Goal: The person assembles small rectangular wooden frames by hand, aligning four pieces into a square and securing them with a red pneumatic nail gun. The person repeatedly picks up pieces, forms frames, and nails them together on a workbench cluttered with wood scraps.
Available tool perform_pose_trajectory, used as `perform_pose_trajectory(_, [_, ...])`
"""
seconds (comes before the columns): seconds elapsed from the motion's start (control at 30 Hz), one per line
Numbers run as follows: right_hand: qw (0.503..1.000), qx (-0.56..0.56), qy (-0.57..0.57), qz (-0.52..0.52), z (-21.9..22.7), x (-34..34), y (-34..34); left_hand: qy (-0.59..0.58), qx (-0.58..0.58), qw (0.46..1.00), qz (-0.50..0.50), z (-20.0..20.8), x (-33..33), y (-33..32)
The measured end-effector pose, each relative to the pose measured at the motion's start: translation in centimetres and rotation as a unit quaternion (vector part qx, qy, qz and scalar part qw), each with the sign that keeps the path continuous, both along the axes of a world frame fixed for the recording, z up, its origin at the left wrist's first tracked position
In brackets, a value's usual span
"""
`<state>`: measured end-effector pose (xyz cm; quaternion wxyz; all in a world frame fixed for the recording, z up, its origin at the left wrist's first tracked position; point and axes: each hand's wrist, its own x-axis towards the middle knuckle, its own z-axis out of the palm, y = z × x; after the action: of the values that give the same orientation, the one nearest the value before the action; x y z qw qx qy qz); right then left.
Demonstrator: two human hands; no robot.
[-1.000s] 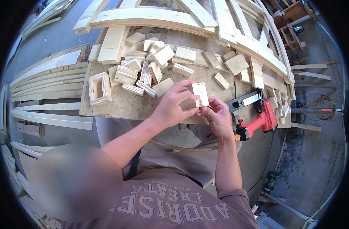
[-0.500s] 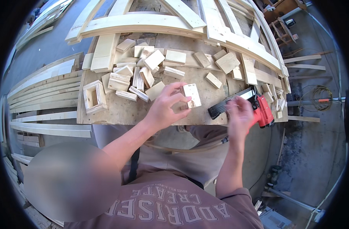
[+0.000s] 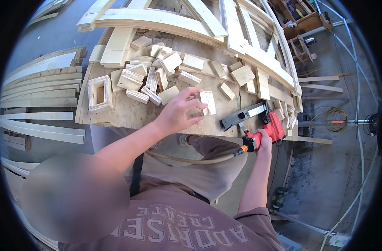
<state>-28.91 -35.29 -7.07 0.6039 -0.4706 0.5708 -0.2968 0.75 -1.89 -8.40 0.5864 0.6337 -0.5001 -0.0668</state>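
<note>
My left hand [image 3: 178, 111] reaches over the near edge of the workbench, its curled fingers against the left side of a small pale wooden block [image 3: 208, 103]. The thumb is below the other fingertips, and the block's face is turned up. To the right, my right hand [image 3: 264, 142] is wrapped round the handle of a red and black nail gun [image 3: 274, 127]. Its long black magazine [image 3: 241, 117] points left across the bench edge. A tan air hose [image 3: 191, 160] runs from the gun's orange-ringed fitting across my lap.
Several loose wood blocks [image 3: 171, 62] lie heaped beyond my left hand. A small open plywood box [image 3: 100, 94] stands at the bench's left. A large slatted wooden frame [image 3: 157, 19] spans the far side. Long boards [image 3: 40, 85] are stacked at left; a coiled hose [image 3: 335, 119] lies at right.
My right hand has gone from hovering, blurred, over the nail gun to gripping its handle, and the gun has turned somewhat. My left hand stays at the block. The whole view has shifted slightly.
</note>
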Motion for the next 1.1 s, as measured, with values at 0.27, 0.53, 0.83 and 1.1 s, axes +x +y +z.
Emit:
perform_pose_trajectory(0.27, [0.985, -0.163, 0.011, 0.061, 8.6, -1.1, 6.0, -0.011, -0.040, 0.999, 0.000, -1.1, 0.1, -0.4])
perform_pose_trajectory(0.53, [0.966, -0.141, 0.030, 0.215, 18.2, 1.8, 12.4, -0.019, -0.047, 0.999, 0.003, -1.9, -0.4, -0.6])
perform_pose_trajectory(0.83, [0.892, -0.172, 0.184, 0.376, 22.8, 6.7, 17.2, 0.000, -0.033, 0.998, 0.048, -1.4, -1.6, -0.5])
perform_pose_trajectory(1.1, [0.901, -0.155, 0.188, 0.358, 21.0, 5.8, 16.0, 0.029, -0.011, 0.994, 0.102, -0.7, -4.1, -1.5])
